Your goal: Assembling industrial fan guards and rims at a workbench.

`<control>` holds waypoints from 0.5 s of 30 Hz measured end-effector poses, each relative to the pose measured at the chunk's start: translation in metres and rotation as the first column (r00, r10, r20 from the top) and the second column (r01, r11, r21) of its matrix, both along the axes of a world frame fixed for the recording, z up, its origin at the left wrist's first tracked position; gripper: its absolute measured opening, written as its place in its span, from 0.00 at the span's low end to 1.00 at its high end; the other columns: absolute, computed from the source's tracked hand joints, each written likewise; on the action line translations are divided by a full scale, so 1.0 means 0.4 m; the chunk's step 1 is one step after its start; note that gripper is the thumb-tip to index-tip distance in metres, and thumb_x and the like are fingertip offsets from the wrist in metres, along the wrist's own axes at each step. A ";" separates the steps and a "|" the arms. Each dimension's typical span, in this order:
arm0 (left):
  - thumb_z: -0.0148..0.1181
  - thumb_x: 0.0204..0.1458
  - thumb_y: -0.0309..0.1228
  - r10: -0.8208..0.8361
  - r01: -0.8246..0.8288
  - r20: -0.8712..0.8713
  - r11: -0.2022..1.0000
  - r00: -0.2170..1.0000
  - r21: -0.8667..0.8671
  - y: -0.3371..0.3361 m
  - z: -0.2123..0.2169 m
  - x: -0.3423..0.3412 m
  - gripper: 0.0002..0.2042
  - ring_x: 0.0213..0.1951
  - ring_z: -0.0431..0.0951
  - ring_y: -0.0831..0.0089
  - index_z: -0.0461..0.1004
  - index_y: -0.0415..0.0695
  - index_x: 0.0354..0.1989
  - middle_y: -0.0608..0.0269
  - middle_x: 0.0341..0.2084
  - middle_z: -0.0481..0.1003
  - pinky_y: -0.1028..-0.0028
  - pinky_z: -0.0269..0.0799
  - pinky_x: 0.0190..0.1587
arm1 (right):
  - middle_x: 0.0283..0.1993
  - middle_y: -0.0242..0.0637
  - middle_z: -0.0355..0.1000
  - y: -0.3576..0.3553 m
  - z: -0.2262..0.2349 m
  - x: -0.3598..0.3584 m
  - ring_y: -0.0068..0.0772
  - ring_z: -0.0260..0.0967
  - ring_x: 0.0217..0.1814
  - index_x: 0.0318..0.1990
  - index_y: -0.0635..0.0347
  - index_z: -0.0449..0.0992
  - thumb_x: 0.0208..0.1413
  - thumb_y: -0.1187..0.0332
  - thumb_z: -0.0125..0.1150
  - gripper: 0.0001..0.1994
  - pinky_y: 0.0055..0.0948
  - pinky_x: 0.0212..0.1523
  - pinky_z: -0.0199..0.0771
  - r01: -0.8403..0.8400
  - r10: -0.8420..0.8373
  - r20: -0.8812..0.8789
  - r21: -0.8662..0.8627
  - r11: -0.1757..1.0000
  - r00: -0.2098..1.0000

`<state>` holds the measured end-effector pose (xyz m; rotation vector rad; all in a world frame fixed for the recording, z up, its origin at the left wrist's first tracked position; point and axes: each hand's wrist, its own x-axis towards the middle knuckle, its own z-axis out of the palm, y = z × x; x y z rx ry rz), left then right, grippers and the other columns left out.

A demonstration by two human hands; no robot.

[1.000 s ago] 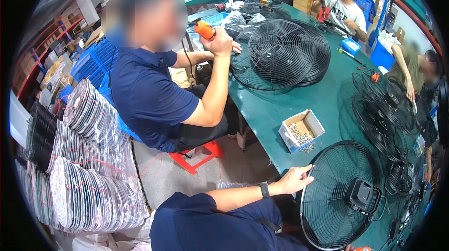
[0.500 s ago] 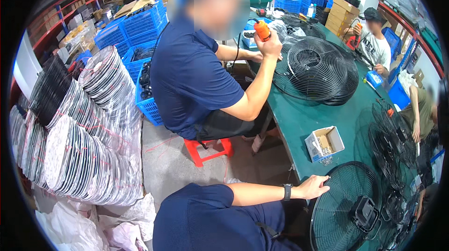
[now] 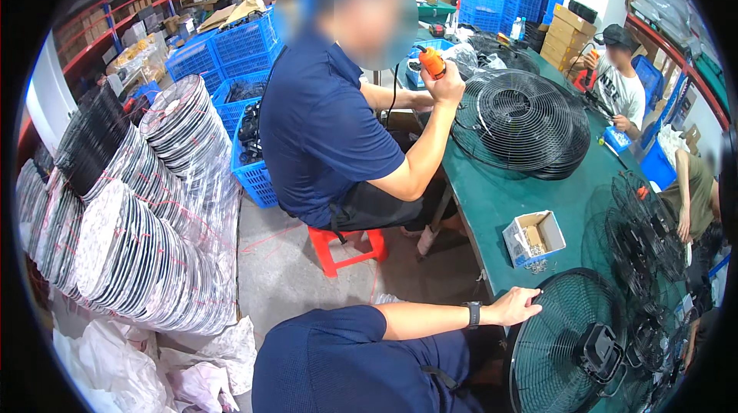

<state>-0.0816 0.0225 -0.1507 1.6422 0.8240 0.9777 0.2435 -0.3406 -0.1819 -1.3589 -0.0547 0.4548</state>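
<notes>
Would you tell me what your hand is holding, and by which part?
Left hand rests on the black fan guard at its outer rim; closed grip cannot be told.

Workers at the green table [image 3: 500, 205]: three | red stool [image 3: 346, 244]: one | small cardboard box [image 3: 534, 238]: one | orange power screwdriver [image 3: 431, 63]: one

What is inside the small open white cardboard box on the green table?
The small white cardboard box holds a heap of small pale parts, too small to identify; they hide its floor.
</notes>
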 end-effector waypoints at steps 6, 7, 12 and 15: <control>0.58 0.50 0.33 0.008 -0.008 -0.003 0.999 1.000 0.032 0.008 -0.017 0.001 0.25 0.20 0.71 0.71 0.65 0.29 0.55 0.53 0.17 0.71 0.69 0.67 0.26 | 0.20 0.38 0.70 0.010 0.033 -0.016 0.31 0.64 0.15 0.33 0.59 0.74 0.55 0.49 0.50 0.20 0.25 0.10 0.58 -0.049 0.047 -0.080 -0.013 0.999 0.996; 0.58 0.51 0.33 0.010 -0.010 -0.008 0.999 1.000 0.039 0.008 -0.018 0.002 0.25 0.20 0.71 0.71 0.65 0.29 0.55 0.54 0.17 0.71 0.69 0.67 0.26 | 0.20 0.38 0.70 0.004 0.024 -0.005 0.31 0.64 0.15 0.33 0.59 0.74 0.55 0.48 0.50 0.20 0.24 0.09 0.55 -0.109 0.110 -0.091 0.014 0.994 0.990; 0.58 0.51 0.33 -0.008 0.008 -0.011 1.000 1.000 0.024 -0.001 -0.005 0.007 0.25 0.20 0.71 0.72 0.65 0.29 0.54 0.54 0.17 0.71 0.69 0.67 0.26 | 0.21 0.38 0.71 -0.004 0.033 -0.028 0.31 0.65 0.15 0.35 0.59 0.74 0.55 0.49 0.51 0.20 0.24 0.09 0.55 -0.054 0.059 -0.096 0.049 0.997 0.994; 0.58 0.51 0.33 0.010 -0.010 -0.010 1.000 1.000 0.006 -0.001 -0.008 -0.009 0.25 0.20 0.70 0.72 0.66 0.29 0.54 0.55 0.17 0.71 0.69 0.67 0.26 | 0.20 0.38 0.70 0.017 0.038 -0.031 0.32 0.64 0.15 0.35 0.59 0.74 0.54 0.49 0.51 0.20 0.25 0.09 0.56 -0.044 0.046 -0.085 0.027 0.999 0.995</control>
